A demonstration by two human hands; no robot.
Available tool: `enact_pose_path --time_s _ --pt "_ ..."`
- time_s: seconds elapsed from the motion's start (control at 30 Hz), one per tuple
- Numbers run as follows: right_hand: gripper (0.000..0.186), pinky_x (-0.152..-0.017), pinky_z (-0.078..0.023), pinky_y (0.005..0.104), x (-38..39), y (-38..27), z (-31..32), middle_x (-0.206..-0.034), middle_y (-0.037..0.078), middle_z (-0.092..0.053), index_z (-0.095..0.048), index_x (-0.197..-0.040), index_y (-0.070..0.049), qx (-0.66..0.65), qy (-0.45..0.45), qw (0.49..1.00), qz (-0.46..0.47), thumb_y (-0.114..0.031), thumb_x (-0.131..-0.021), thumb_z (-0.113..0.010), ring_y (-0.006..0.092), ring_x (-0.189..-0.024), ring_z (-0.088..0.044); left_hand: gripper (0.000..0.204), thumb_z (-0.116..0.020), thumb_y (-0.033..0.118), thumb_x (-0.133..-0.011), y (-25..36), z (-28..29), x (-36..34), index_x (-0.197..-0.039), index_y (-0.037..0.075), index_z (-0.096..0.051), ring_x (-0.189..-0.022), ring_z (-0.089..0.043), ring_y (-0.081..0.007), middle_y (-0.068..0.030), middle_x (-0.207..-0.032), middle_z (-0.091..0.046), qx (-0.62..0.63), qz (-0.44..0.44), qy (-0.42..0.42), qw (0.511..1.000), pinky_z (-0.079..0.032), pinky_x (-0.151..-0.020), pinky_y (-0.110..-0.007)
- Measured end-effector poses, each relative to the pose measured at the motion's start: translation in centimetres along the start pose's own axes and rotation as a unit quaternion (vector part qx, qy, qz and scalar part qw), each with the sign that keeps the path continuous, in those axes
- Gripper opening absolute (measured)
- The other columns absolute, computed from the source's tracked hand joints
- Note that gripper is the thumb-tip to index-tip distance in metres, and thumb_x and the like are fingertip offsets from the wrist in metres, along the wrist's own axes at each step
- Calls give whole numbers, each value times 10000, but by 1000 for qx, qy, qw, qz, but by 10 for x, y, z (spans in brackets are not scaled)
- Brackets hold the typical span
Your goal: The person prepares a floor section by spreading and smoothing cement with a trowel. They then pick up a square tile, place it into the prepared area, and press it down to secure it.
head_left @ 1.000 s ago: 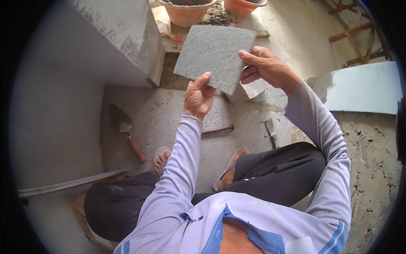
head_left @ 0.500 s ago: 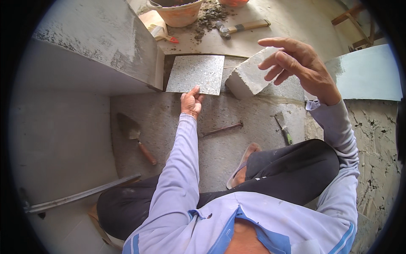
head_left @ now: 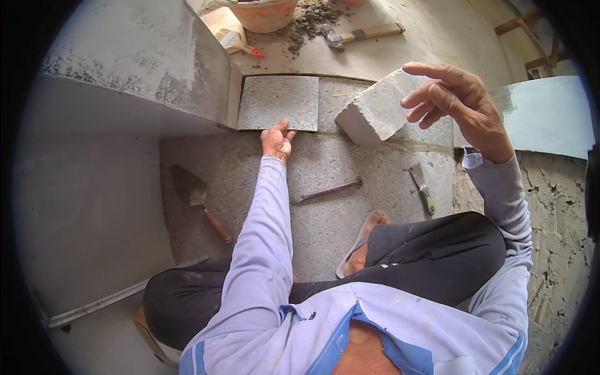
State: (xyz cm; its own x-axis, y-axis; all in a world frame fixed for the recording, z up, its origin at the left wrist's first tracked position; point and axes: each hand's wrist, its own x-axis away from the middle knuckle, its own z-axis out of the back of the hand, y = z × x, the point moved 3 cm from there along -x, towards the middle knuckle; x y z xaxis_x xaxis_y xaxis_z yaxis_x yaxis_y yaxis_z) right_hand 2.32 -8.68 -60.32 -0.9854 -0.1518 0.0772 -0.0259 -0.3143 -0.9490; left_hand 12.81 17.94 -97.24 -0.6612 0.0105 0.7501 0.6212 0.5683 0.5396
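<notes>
A speckled grey tile (head_left: 279,102) lies at the foot of the plastered block wall, nearly level with the neighbouring tile surface on its right. My left hand (head_left: 277,140) holds its near edge, thumb on top and the other fingers at or below the edge. Up to the right, my right hand (head_left: 459,106) hangs in the air with bent fingers apart and nothing in them. Just left of that hand stands a rough pale masonry block (head_left: 381,109), its far right part hidden by the fingers.
On the lower floor lie a trowel (head_left: 197,197), a thin metal bar (head_left: 327,191) and a green-handled scraper (head_left: 424,190). Beyond the tile are a hammer (head_left: 359,35), a paintbrush (head_left: 240,47), a tub (head_left: 265,15) and loose mortar (head_left: 307,25). A plastered wall (head_left: 137,56) rises at left.
The tile has shifted left and straightened, coming to lie flatter in the gap beside the wall. My left hand moved with it. My right hand stays raised and empty.
</notes>
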Motion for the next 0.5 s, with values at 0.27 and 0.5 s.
enact_pose_path --time_s 0.27,0.5 --pt "425 -726 -591 279 1 9 2 -975 116 -733 -572 -1342 -26 -4 -12 1000 -7 -309 -1026 -547 164 -849 -722 533 -702 -19 -874 -5 6 -18 -1284 -66 -364 -1028 -637 -322 -211 -1142 -587 1 14 -15 1000 -510 -979 -561" --pt "395 -733 -590 277 4 15 1 -975 128 -732 -594 -1315 -15 -4 -24 1000 -3 -279 -1024 -553 167 -858 -718 571 -679 3 -899 -15 5 -27 -1337 -47 -318 -1139 -588 -354 -248 -1283 -525 -7 11 26 1000 -458 -1043 -590"
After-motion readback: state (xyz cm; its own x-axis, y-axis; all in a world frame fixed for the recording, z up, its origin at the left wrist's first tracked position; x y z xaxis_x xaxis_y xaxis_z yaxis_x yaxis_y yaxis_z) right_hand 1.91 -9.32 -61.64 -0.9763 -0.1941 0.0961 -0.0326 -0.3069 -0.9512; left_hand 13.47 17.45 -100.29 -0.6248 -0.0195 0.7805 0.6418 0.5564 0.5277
